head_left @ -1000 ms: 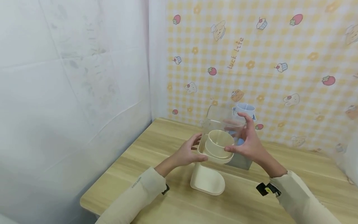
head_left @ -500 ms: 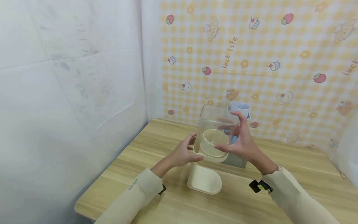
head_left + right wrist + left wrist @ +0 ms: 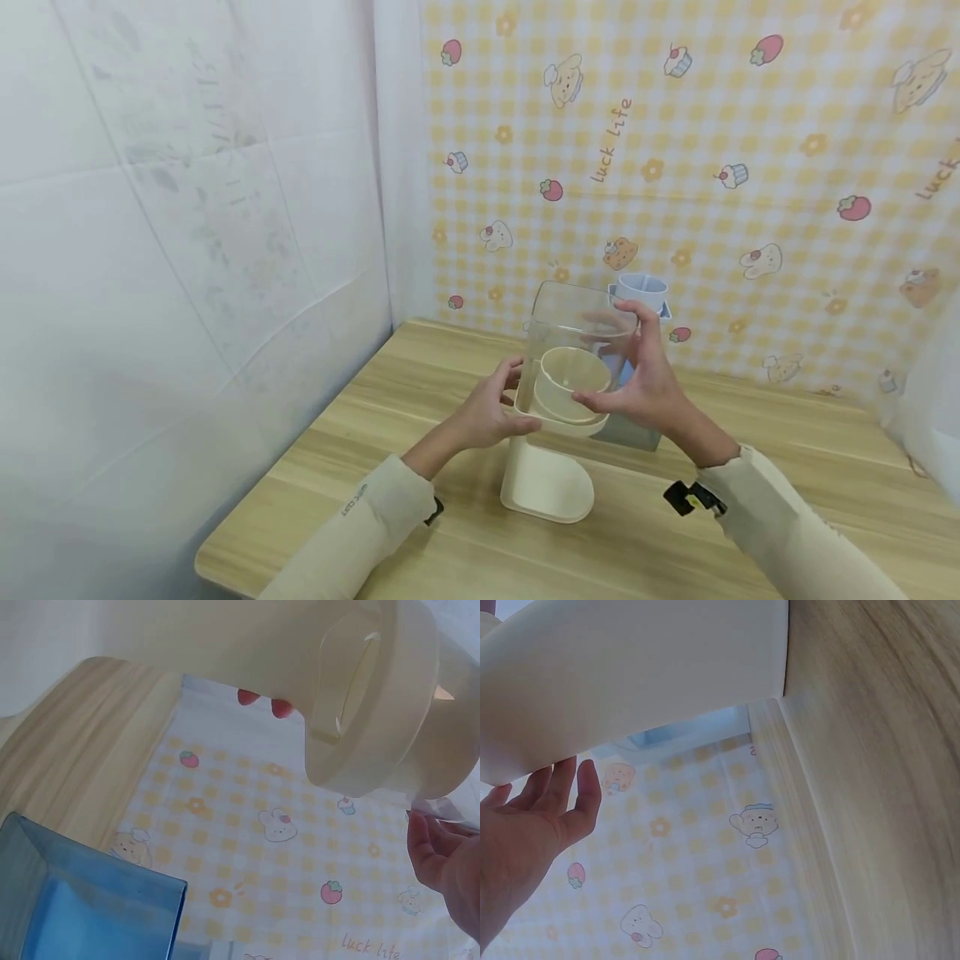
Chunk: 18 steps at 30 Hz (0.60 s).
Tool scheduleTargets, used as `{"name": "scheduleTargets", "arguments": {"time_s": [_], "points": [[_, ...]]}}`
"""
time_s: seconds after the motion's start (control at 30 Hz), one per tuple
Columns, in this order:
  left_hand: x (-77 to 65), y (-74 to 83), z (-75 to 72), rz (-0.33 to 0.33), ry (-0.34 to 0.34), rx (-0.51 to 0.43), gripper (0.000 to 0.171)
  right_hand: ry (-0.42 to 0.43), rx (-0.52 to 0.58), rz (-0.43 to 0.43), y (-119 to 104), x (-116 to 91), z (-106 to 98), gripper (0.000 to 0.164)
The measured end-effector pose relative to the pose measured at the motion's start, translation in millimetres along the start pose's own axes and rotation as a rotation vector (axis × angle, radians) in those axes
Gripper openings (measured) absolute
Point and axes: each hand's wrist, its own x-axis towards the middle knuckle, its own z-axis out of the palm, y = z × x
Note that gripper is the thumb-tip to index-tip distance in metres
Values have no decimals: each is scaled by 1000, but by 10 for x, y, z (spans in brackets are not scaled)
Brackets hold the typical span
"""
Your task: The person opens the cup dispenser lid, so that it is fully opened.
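Only "Luck Life" — wall cloth (image 3: pixel 675 167) (behind clear container (image 3: pixel 573 333)).

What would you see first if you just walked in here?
First, the clear tub on a cream stand in the middle of the wooden table, with a left hand and a right hand holding its two sides. Behind it hangs a yellow checked cloth with strawberries, cupcakes and bunnies, and a blue box peeks out behind the tub.
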Motion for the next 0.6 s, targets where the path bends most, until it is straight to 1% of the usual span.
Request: {"name": "scheduleTargets", "arguments": {"time_s": [0.07,0.17,0.27,0.37,0.43,0.5,0.6], "points": [[2,-1,3,1,-6,5,104,8,-6,-12,6,-9,6,115],[15,3,8,2,-10,15,103,32,-43,-33,14,-26,3,115],[32,-13,17,9,-10,13,105,38,-80,-61,33,-27,-22,113],[41,-43,21,12,-4,-1,107,20,-37,-74,56,-3,-31,113],[40,-59,21,9,-2,-12,108,16,36,-51,51,8,-12,115],[34,-67,22,4,-2,-17,107,37,81,1,15,9,28,117],[19,-61,30,-8,-11,-29,106,73,78,93,-42,-15,81,117]]}}
